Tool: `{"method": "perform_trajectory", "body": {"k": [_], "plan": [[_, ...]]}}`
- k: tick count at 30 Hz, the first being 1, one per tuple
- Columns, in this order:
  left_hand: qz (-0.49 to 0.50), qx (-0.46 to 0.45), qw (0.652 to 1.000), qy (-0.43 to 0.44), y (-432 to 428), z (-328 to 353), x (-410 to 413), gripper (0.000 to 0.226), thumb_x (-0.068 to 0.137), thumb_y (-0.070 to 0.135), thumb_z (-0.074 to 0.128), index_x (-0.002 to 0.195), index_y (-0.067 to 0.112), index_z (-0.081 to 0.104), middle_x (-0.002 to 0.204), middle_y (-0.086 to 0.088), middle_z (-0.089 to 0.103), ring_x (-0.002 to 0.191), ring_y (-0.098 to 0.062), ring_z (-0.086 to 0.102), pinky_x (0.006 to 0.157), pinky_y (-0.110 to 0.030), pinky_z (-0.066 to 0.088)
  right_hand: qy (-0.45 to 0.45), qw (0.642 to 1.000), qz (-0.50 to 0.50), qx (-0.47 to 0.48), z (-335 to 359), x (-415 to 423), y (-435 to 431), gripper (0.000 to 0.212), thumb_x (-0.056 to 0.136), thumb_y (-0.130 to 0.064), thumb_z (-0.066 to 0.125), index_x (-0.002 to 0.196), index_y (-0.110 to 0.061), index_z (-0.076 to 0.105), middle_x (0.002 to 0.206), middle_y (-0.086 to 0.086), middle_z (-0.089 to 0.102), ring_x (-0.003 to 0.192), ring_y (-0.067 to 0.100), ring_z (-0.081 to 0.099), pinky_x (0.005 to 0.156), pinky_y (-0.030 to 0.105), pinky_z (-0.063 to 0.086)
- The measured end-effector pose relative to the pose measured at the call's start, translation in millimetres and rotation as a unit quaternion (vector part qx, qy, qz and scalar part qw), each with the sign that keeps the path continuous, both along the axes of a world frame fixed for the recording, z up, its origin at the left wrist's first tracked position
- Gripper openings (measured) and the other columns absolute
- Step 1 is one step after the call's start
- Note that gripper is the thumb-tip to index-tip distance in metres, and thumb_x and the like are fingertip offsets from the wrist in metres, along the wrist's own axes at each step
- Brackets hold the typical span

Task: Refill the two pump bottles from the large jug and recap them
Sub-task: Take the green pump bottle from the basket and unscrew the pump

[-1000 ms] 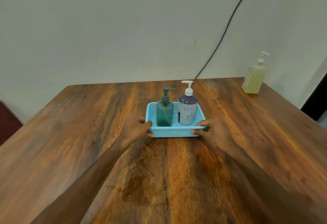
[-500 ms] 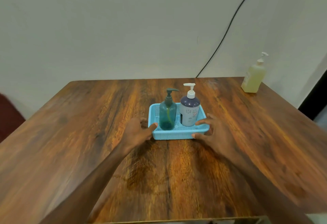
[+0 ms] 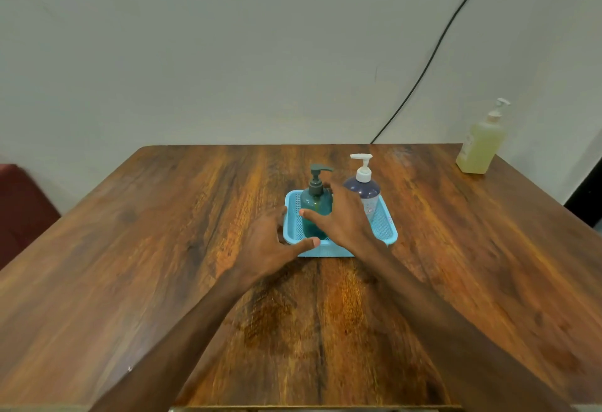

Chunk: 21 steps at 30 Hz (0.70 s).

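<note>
Two-handed step, by judgement: lifting out the teal pump bottle (image 3: 314, 203). Nearest, on the desk (image 3: 130, 281): left hand (image 3: 268, 245), grip wide, thumb at the front-left corner of the blue basket (image 3: 389, 232). Beyond: right hand (image 3: 342, 216), grip wide, holding nothing, spread at the teal pump bottle, upright in the basket's left half beside the dark blue pump bottle (image 3: 366, 191). Advise: steady basket, close round the body, lift straight. Far right corner: yellow pump bottle (image 3: 479, 147).

right hand (image 3: 345, 219) spread at teal bottle (image 3: 313, 204), blue basket (image 3: 389, 232)
</note>
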<state>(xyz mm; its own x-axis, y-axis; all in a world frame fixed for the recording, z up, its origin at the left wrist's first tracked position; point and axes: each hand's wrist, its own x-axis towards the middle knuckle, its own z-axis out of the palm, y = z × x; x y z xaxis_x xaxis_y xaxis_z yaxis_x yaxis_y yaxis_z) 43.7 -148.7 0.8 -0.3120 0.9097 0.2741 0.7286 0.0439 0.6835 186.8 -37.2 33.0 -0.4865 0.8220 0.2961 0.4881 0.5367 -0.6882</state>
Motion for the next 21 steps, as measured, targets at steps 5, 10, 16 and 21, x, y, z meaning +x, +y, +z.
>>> {"method": "perform_trajectory", "body": {"k": [5, 10, 16, 21], "plan": [[-0.007, 0.012, 1.0, -0.026, 1, -3, 0, 0.081, 0.07, 0.083, 0.071, 0.128, 0.026, 0.067, 0.111, 0.013, 0.075, 0.086, -0.003, 0.073, 0.069, -0.031, 0.064, 0.032, 0.999, -0.019, 0.003, 1, 5, -5, 0.065, 0.074, -0.046, 0.086, 0.126, -0.021, 0.056, 0.126, -0.003, 0.066, 0.112, 0.015, 0.063, 0.09, 0.022, 0.047], [-0.007, 0.011, 0.999, -0.039, 1, -5, 3, 0.09, 0.069, 0.078, 0.074, 0.141, 0.027, 0.06, 0.131, 0.024, 0.057, 0.096, 0.002, 0.069, 0.073, -0.022, 0.064, 0.09, 0.995, -0.025, 0.021, 21, 30, -12, 0.065, 0.073, -0.048, 0.086, 0.126, -0.024, 0.057, 0.125, -0.007, 0.066, 0.106, 0.009, 0.062, 0.094, 0.024, 0.052], [-0.01, 0.02, 0.999, -0.045, 11, -5, 5, 0.069, 0.078, 0.063, 0.08, 0.136, 0.029, 0.065, 0.127, 0.012, 0.072, 0.097, -0.002, 0.073, 0.068, -0.018, 0.061, 0.106, 0.994, -0.029, 0.028, 42, 67, -15, 0.069, 0.07, -0.047, 0.088, 0.128, -0.025, 0.058, 0.127, -0.008, 0.066, 0.107, 0.007, 0.063, 0.092, 0.028, 0.056], [-0.007, 0.007, 0.999, -0.041, 21, -4, 6, 0.066, 0.082, 0.055, 0.082, 0.139, 0.026, 0.065, 0.127, 0.006, 0.074, 0.091, -0.002, 0.074, 0.06, -0.014, 0.057, 0.111, 0.994, -0.015, 0.012, 45, 103, -25, 0.063, 0.071, -0.04, 0.09, 0.125, -0.029, 0.059, 0.123, -0.014, 0.066, 0.105, 0.004, 0.065, 0.088, 0.018, 0.054]]}}
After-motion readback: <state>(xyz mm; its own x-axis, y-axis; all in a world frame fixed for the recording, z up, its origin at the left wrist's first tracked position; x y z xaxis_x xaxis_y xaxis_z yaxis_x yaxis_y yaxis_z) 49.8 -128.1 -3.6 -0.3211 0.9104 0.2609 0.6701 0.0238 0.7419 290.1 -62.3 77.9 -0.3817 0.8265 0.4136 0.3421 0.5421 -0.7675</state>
